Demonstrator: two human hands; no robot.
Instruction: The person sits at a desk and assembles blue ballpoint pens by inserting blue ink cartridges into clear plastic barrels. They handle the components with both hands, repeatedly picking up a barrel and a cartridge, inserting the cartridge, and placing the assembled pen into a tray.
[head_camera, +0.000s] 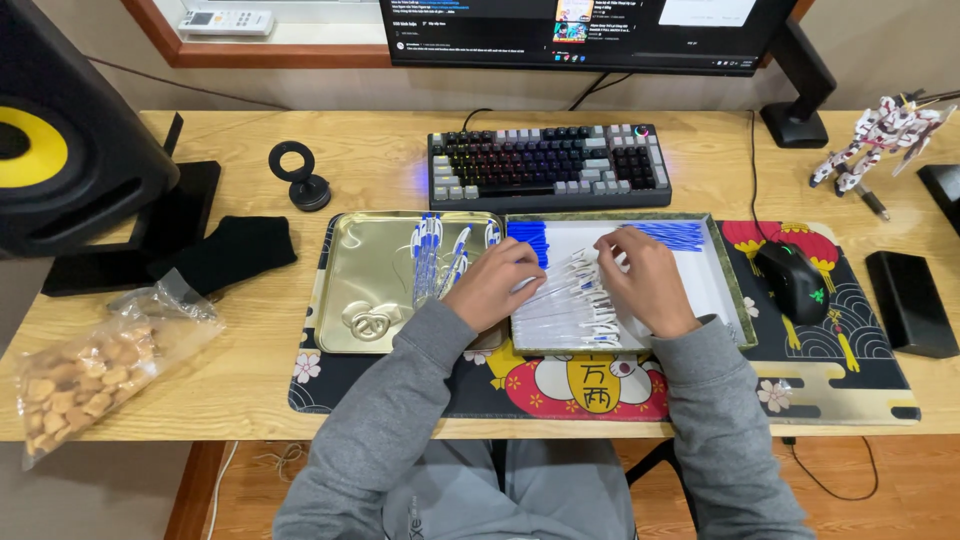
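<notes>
Keyboard (549, 165) behind trays; mouse (797, 281) right; snack bag (95, 365) left.

A light wooden desk (300, 390) carries everything. At its left stand a black speaker (70, 130) with a yellow cone, a black cloth (235, 250) and a clear bag of snacks (90, 370). A small black ring stand (300, 175) sits near the keyboard (548, 165), which lies at the back centre. A patterned desk mat (800, 385) covers the front middle and right. At the far right rest a white robot figure (880, 135) and a black box (910, 300).
</notes>
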